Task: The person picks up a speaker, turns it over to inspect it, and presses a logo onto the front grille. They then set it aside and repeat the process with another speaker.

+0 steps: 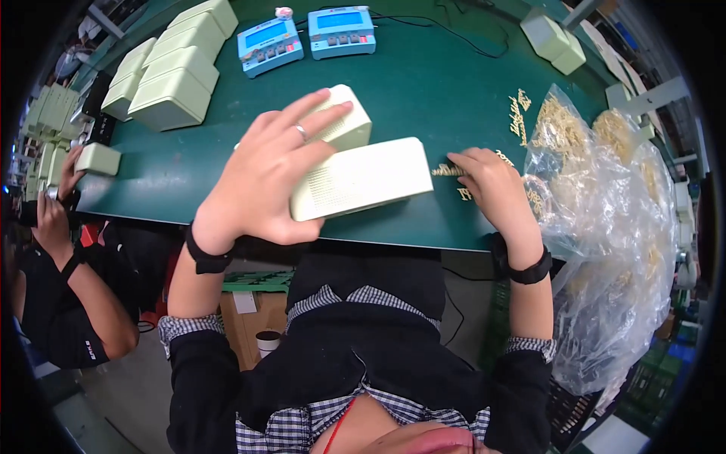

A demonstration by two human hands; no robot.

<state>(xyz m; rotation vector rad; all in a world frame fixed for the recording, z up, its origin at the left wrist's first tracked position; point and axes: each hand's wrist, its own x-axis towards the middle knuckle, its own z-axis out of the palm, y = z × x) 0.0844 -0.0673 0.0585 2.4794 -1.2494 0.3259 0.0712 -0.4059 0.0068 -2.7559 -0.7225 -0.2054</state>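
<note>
Fingers of the left hand (265, 178) lie spread, flat on the pale green rectangular plastic casing (361, 178), long axis left-right on the green table (423, 91), while right hand (491, 181) fingertips pinch a small gold metal strip (448, 171) just right of it.

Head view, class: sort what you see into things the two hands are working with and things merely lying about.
In hand:
left hand on pale green casing
right hand on small brass parts

Lying about:
two blue meters
stacked casings
plastic bag
</note>
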